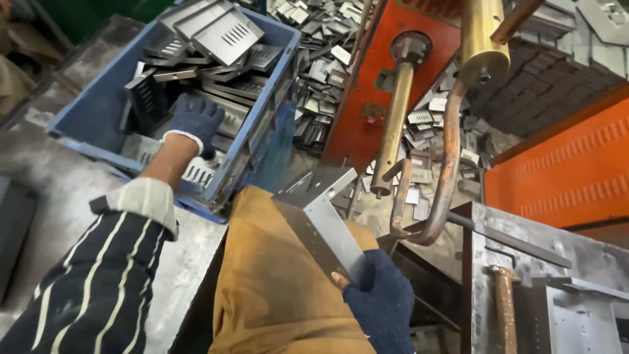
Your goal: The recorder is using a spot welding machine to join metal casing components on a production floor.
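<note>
- Left hand (196, 121), gloved, is down in the blue crate (85, 115), fingers curled on the slotted plates (226, 33); we can't tell if it grips one.
- Crate sits on the grey bench (46, 190), piled with plates.
- Right hand (381, 301), gloved, clamps the lower end of a folded bracket (320, 219), tilted over our tan apron (275, 288).
- Bracket's top end is just beside the brass electrode (393, 118).
- Scrap pile (321, 59) behind; orange frame (570, 164) far right.

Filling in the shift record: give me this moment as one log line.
left hand: reaching into blue crate, on slotted metal plates | right hand: holding bent metal bracket | near: welder arm
</note>
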